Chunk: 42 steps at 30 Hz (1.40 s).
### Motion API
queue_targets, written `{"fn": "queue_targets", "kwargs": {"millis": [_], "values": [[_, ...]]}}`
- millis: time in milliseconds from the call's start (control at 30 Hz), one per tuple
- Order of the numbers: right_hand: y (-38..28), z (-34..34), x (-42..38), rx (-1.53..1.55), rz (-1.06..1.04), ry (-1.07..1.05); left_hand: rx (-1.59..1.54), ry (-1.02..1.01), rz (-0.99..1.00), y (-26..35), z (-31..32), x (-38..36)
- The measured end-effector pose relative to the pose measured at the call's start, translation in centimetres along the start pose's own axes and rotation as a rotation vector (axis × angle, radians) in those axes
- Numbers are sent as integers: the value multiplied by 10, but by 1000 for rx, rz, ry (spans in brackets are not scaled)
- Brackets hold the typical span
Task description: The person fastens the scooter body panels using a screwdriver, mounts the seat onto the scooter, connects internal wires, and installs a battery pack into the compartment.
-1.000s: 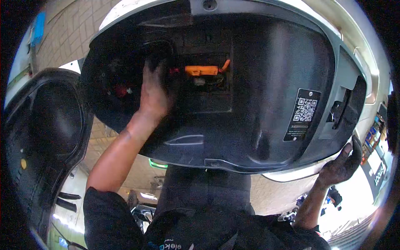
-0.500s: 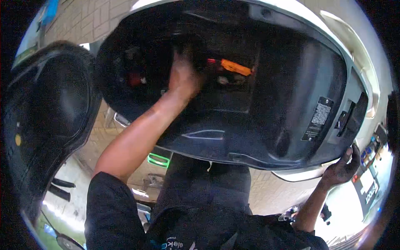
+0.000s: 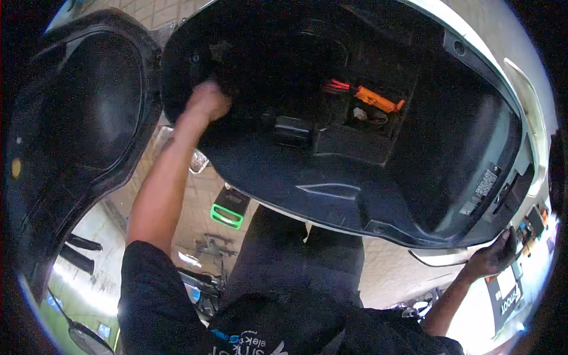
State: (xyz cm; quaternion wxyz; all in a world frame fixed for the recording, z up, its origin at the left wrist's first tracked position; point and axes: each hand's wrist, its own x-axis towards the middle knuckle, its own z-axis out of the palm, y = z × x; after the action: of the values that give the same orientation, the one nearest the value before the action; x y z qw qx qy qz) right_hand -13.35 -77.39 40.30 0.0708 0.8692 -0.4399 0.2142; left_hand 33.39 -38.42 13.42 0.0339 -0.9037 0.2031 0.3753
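Observation:
A scooter's black under-seat compartment (image 3: 331,168) lies open before me. My left hand (image 3: 210,102) reaches into its left end, close to the dark inner wall. Motion blur and shadow hide its fingers, so whether it holds anything does not show. At the compartment's right end, my right hand (image 3: 494,255) grips the outer edge of the scooter body (image 3: 458,255). In a recess in the compartment floor sits an orange connector (image 3: 377,99) with red wires (image 3: 339,86) at its left end. A small whitish piece (image 3: 359,113) lies just below it.
The raised seat (image 3: 94,118) stands at the left, its underside facing me. A black box with a bright green handle frame (image 3: 226,216) is on the paved floor (image 3: 384,272). A label (image 3: 486,183) is on the compartment's right wall. A mirror (image 3: 89,337) shows at lower left.
My left hand has moved left, from the compartment's middle to its left end. The connector and red wires show more clearly. My right hand stays at the edge; the view has shifted.

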Motion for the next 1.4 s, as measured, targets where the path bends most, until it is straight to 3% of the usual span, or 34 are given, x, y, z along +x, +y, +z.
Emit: {"fn": "queue_targets", "kwargs": {"millis": [67, 100, 167, 200, 267, 300, 333, 367, 433, 567, 633, 700, 767, 933, 967, 1033, 1067, 1267, 1300, 1367, 1400], "values": [[-15, -2, 0, -32, -40, 68, 20, 95, -205, 11, 27, 4], [-28, -5, 2, -99, -75, 98, 3, 99, -200, 14, 27, 6], [-62, -9, 5, 134, -179, 138, -146, 81, -99, 22, 12, 1], [-89, -12, 11, 259, -232, 31, -159, 83, -101, 30, 5, -8], [-149, -13, 21, 485, -292, -215, -328, 1, 74, 59, -13, -39], [-180, -8, 28, 588, -302, -355, -561, -17, 85, 75, -21, -56], [-206, -4, 38, 528, -384, -546, -796, -34, 95, 89, -28, -70], [-226, 3, 46, 462, -467, -735, -802, -28, 99, 99, -34, -75], [-245, 27, 47, 394, -501, -1025, -1098, -400, 160, 117, -42, -82], [-234, 81, 26, 242, -695, -1127, -1261, -576, 226, 143, -46, -93], [-233, 103, 13, 212, -739, -1178, -858, -267, 559, 153, -22, -90], [-239, 122, 1, 230, -682, -1172, -834, -197, 547, 155, -17, -100], [-244, 131, -6, 258, -624, -1161, -394, -39, 550, 156, -9, -106], [-248, 148, -17, 180, -639, -1301, -103, 76, 720, 163, -23, -124], [-247, 153, -20, 182, -644, -1295, -102, 82, 717, 165, -21, -123], [-248, 156, -20, 144, -681, -1270, -63, -123, 687, 168, -17, -120], [-249, 156, -20, 143, -683, -1269, -104, -55, 801, 161, -16, -120], [-263, 146, -5, -46, -625, -1417, -274, 308, 730, 145, -17, -103], [-259, 148, -8, -49, -578, -1360, -534, 295, 709, 140, -21, -90], [-252, 149, -6, -64, -523, -1308, -883, 178, 428, 138, -42, -84], [-250, 148, 0, -60, -500, -1253, -889, 171, 431, 137, -42, -78]]}}
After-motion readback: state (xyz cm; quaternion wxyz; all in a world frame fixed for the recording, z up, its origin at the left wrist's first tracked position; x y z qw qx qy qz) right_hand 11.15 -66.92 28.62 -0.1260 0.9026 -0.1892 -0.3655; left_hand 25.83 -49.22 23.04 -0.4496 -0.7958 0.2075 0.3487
